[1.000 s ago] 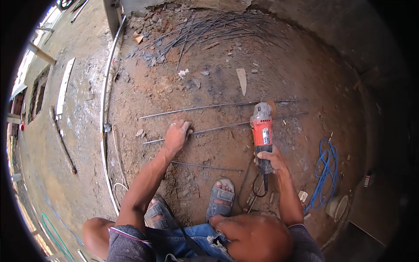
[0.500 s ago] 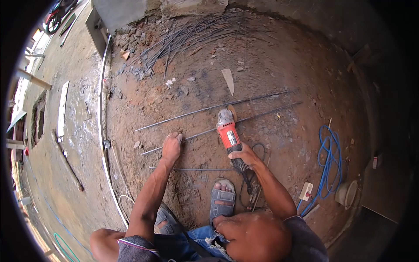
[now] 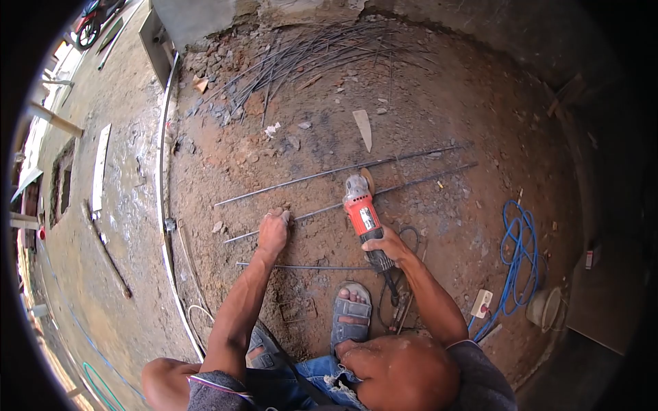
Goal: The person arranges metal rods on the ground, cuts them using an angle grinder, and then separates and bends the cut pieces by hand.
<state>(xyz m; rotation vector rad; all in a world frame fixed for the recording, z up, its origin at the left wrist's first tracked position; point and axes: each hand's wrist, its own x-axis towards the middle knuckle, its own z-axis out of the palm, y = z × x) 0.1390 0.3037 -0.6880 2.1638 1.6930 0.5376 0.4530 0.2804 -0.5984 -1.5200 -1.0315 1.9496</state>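
Observation:
My right hand is wrapped round the black rear body of a red angle grinder. The grinder's silver head points away from me, with its thin brown disc upright at the right side. My left hand is closed on a long steel rod lying on the ground, left of the grinder. The disc is at this rod, but I cannot tell whether it touches. A second rod lies roughly parallel beyond it. A shorter-looking rod lies nearer, passing under the grinder's rear end.
A heap of thin steel rods lies at the back near the wall. A pointed flat offcut is beyond the rods. At right are a coiled blue cable, a socket box and a bucket. My sandalled foot is close to the grinder's cord.
The whole view has shifted slightly. Both hands, the grinder and the rods keep nearly the same places relative to one another.

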